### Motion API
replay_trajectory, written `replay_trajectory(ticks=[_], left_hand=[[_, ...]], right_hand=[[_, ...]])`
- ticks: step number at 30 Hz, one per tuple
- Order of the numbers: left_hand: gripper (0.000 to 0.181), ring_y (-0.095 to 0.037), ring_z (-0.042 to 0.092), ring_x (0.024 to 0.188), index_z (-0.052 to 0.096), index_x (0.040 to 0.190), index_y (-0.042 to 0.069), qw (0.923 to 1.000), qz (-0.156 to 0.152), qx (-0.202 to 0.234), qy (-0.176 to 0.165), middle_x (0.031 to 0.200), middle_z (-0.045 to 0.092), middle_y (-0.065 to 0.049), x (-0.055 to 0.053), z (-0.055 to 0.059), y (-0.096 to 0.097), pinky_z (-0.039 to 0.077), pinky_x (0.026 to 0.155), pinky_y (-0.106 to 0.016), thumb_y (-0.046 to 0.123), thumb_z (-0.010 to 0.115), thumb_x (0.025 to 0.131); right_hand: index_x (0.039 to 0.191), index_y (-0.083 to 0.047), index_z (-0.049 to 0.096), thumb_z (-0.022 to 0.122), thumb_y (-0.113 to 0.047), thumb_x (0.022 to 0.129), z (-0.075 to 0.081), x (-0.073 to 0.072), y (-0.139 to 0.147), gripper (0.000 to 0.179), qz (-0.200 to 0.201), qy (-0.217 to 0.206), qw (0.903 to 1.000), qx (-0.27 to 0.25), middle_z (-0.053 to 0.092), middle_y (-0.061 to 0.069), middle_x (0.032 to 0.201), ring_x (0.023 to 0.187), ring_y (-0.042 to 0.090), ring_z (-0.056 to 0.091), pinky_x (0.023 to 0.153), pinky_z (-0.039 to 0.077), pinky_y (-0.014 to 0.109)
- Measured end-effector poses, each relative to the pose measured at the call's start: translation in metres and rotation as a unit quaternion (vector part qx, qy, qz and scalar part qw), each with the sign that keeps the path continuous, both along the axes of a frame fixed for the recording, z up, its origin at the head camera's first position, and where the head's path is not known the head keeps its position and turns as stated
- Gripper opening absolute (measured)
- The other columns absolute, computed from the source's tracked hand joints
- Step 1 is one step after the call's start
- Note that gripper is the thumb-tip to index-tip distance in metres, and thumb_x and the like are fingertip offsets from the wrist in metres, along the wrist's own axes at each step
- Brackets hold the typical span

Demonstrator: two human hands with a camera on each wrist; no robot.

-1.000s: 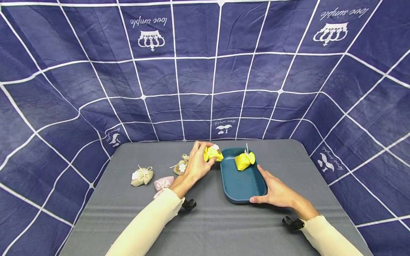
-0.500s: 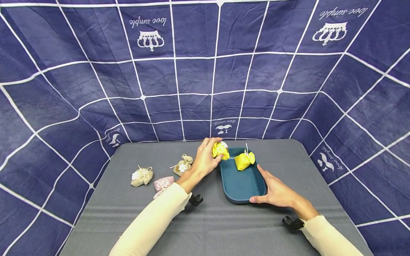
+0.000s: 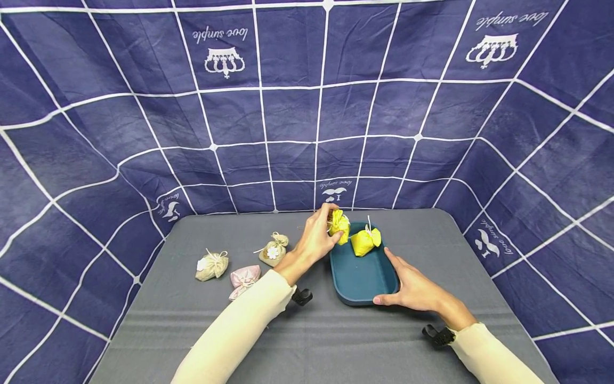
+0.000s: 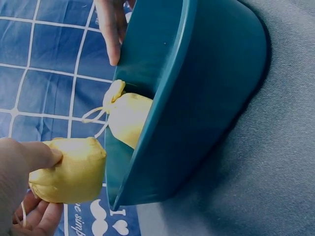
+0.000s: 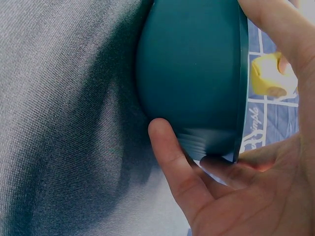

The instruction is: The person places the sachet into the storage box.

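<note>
My left hand (image 3: 314, 240) pinches a small yellow drawstring sachet (image 3: 340, 228) between thumb and fingers, over the far left rim of a teal plastic tub (image 3: 365, 280). In the left wrist view the held sachet (image 4: 74, 172) hangs beside the tub's wall (image 4: 206, 98), its cord trailing under the hand. Another yellow sachet (image 3: 363, 243), tied with a white cord, sits inside the tub at its far end. My right hand (image 3: 414, 287) grips the tub's near right corner, thumb on the front side and fingers along the right side. Its fingers (image 5: 179, 167) press the outer wall in the right wrist view.
Left of the tub lie a beige sachet (image 3: 212, 265), a pink one (image 3: 245, 278) and a tan one (image 3: 274, 250) with a white flower. They rest on a grey cloth-covered table (image 3: 336, 341). A blue checked curtain (image 3: 292, 122) closes off the back and sides.
My left hand has moved right with the yellow sachet, from left of the tub to over its rim, turning the sachet on the way. The right hand and tub have stayed put.
</note>
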State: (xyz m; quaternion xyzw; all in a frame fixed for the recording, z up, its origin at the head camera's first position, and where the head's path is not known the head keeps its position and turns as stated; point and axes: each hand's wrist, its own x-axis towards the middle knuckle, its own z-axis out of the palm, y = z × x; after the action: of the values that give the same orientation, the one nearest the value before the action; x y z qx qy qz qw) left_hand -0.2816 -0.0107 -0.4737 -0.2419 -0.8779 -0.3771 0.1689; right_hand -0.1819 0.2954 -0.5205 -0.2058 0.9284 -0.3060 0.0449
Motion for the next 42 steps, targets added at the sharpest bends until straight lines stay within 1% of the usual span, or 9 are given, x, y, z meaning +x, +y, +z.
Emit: replay_trajectory(ticks=[1,5,11,19,30,33,34,37,42], left_hand=[[0.065,-0.036,0.08,0.121,0.058,0.147,0.007,1.0,-0.001,0.002,-0.004,0.13,0.08,-0.02,0.0,0.0,0.001,0.067,0.108,-0.049,0.005,0.095,0.093],[0.063,-0.037,0.081,0.121,0.057,0.144,0.007,0.9999,-0.003,-0.002,-0.013,0.129,0.082,-0.02,-0.002,0.002,0.004,0.067,0.108,-0.049,0.004,0.095,0.093],[0.06,-0.036,0.081,0.126,0.06,0.145,0.006,0.9994,-0.018,-0.016,-0.025,0.134,0.083,-0.019,-0.007,0.001,0.008,0.065,0.113,-0.048,0.003,0.093,0.094],[0.056,-0.037,0.08,0.126,0.064,0.141,0.004,0.9982,-0.033,-0.048,-0.014,0.132,0.082,-0.018,-0.012,-0.001,0.014,0.064,0.115,-0.049,0.003,0.093,0.094],[0.055,-0.036,0.079,0.129,0.066,0.141,0.006,0.9969,-0.03,-0.066,-0.031,0.135,0.082,-0.018,-0.016,-0.004,0.019,0.063,0.116,-0.047,0.004,0.093,0.094],[0.055,-0.037,0.079,0.129,0.066,0.141,0.006,0.997,-0.028,-0.065,-0.032,0.136,0.082,-0.018,-0.017,-0.004,0.02,0.063,0.116,-0.047,0.004,0.094,0.094],[0.055,-0.037,0.079,0.129,0.066,0.141,0.006,0.997,-0.028,-0.064,-0.032,0.135,0.082,-0.019,-0.017,-0.005,0.021,0.064,0.116,-0.047,0.004,0.094,0.094],[0.055,-0.037,0.079,0.129,0.065,0.141,0.005,0.997,-0.027,-0.063,-0.034,0.135,0.082,-0.019,-0.018,-0.005,0.022,0.063,0.116,-0.048,0.003,0.094,0.094],[0.06,-0.038,0.078,0.131,0.064,0.146,0.004,0.9963,-0.029,-0.067,-0.045,0.139,0.08,-0.022,-0.018,-0.007,0.025,0.063,0.118,-0.048,0.004,0.094,0.094]], right_hand=[[0.181,0.005,0.025,0.1,-0.067,0.082,0.008,0.003,-0.004,0.144,-0.005,-0.014,0.9999,0.001,0.05,0.041,0.172,0.154,0.061,0.057,0.123,0.048,0.078],[0.18,0.009,0.024,0.102,-0.061,0.082,0.013,0.005,-0.009,0.144,-0.014,-0.024,0.9994,0.019,0.048,0.039,0.175,0.158,0.057,0.057,0.127,0.048,0.074],[0.18,0.01,0.023,0.101,-0.062,0.083,0.012,0.003,-0.007,0.144,-0.015,-0.023,0.9994,0.023,0.048,0.04,0.174,0.156,0.057,0.058,0.126,0.049,0.074],[0.18,0.01,0.023,0.101,-0.061,0.083,0.012,0.004,-0.008,0.144,-0.014,-0.026,0.9993,0.022,0.048,0.04,0.174,0.156,0.057,0.058,0.126,0.049,0.074],[0.181,0.008,0.02,0.1,-0.062,0.084,0.013,0.002,-0.007,0.144,-0.015,-0.043,0.9988,0.018,0.044,0.041,0.177,0.158,0.059,0.054,0.127,0.047,0.076],[0.181,0.008,0.021,0.099,-0.063,0.085,0.011,0.002,-0.006,0.143,-0.009,-0.037,0.9992,0.005,0.044,0.043,0.175,0.156,0.062,0.055,0.125,0.047,0.079],[0.182,0.005,0.02,0.097,-0.063,0.087,0.006,0.0,-0.003,0.14,-0.007,-0.026,0.9996,0.006,0.045,0.042,0.174,0.154,0.06,0.057,0.125,0.05,0.074],[0.182,0.004,0.021,0.097,-0.062,0.088,0.005,0.0,-0.002,0.138,-0.003,-0.019,0.9998,0.003,0.046,0.044,0.172,0.152,0.061,0.058,0.122,0.052,0.075],[0.181,0.008,0.021,0.099,-0.063,0.084,0.01,0.001,-0.006,0.144,-0.013,-0.039,0.9991,0.004,0.045,0.043,0.175,0.156,0.061,0.055,0.126,0.046,0.078]])
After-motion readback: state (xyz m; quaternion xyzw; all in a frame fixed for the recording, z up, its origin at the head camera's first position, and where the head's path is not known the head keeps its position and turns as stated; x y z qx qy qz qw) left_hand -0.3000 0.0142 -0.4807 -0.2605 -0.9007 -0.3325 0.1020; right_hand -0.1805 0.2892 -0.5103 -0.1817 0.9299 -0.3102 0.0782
